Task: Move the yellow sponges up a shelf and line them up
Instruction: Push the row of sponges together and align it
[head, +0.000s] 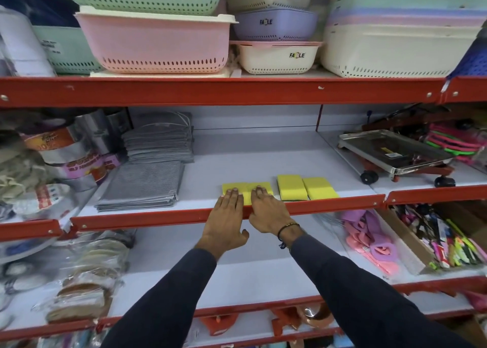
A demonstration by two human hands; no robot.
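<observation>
From the head view, a person in dark sleeves reaches over the red lip (184, 215) of a shelf (237, 157) where four sponges (282, 190) lie near the front edge. The left hand (224, 215) lies flat, fingers spread and grasping nothing, its fingertips (233, 190) pressing the top of the left sponge (229, 186); the right hand (266, 210), likewise open and flat, rests its fingertips on the second sponge (263, 185), which touches the first. Two more, the third sponge (291, 186) and the fourth sponge (319, 188), sit side by side just to the right, a small gap separating them from the pair under the hands. The lower shelf (237, 263) beneath the wrists appears bare of sponges, so the move up looks done and only the lining-up seems left. The row is not yet even: the right pair sits slightly farther back and at a slight angle, with the dark scouring side showing at its front. A push from flat fingers could skew the light blocks rather than slide them straight, or nudge them against the lip so they tip or ride up. A sideways shove to close the gap could knock the third sponge out of place. A grey cloth stack (139, 189) to the left and a wheeled tray (392, 152) to the right stand well apart and seem in no danger.
</observation>
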